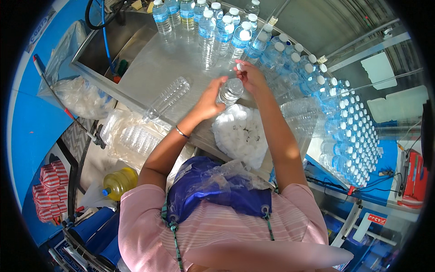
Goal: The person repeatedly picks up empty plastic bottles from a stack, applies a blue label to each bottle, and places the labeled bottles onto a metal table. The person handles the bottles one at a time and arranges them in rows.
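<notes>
My left hand [209,100] is wrapped round a clear plastic bottle [230,92], which I see almost end-on at the edge of the steel counter [136,75]. Just beyond it, my right hand [253,78] pinches a white bottle cap [240,66], apart from the bottle. Below my hands sits a clear bag of white caps [240,131]. Another clear bottle [171,96], without a label, lies on its side to the left of my left hand. Capped bottles with blue labels [207,34] stand close beyond my right hand.
A steel sink [113,41] with a blue hose is at the far left. Many capped bottles [346,131] line the right side. A plastic bag of empty bottles [136,138] lies below the counter's left edge, near a yellow jug [120,183]. A thin rod crosses the upper right.
</notes>
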Demonstrator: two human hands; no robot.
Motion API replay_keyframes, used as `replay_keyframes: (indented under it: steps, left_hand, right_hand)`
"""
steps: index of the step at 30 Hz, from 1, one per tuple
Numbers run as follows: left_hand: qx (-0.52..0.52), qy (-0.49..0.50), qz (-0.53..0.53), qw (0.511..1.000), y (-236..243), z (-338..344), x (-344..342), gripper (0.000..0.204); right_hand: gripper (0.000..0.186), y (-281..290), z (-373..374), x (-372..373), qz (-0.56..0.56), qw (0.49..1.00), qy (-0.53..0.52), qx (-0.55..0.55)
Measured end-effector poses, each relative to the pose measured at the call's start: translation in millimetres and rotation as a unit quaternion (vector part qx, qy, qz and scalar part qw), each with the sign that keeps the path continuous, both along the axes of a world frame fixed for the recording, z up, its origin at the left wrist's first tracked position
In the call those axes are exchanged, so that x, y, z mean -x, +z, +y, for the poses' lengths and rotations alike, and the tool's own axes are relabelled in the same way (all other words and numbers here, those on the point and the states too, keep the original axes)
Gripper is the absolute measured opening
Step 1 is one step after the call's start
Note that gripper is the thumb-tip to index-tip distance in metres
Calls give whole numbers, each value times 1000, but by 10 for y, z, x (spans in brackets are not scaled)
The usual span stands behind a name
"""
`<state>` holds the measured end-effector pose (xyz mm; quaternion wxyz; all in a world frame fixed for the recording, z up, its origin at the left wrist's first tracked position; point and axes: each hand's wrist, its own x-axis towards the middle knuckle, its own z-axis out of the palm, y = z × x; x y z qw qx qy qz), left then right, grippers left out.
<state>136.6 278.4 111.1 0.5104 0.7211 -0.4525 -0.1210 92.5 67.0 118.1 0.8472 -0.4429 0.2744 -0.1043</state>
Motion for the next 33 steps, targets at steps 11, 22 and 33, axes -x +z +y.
replay_keyframes:
  steps: [11,22,33]
  left_hand:
    - [1,104,43,994,-124,-798,-896,67]
    - [86,-46,161,982,-241,-800,-670,71]
    - [-32,-35,46,998,-112,-43,30,87]
  right_hand:
    - [34,467,100,269,4,963,-35,266]
    - [36,647,761,654,-206,597,-2,775]
    - [71,584,308,181,-10,687,-142,713]
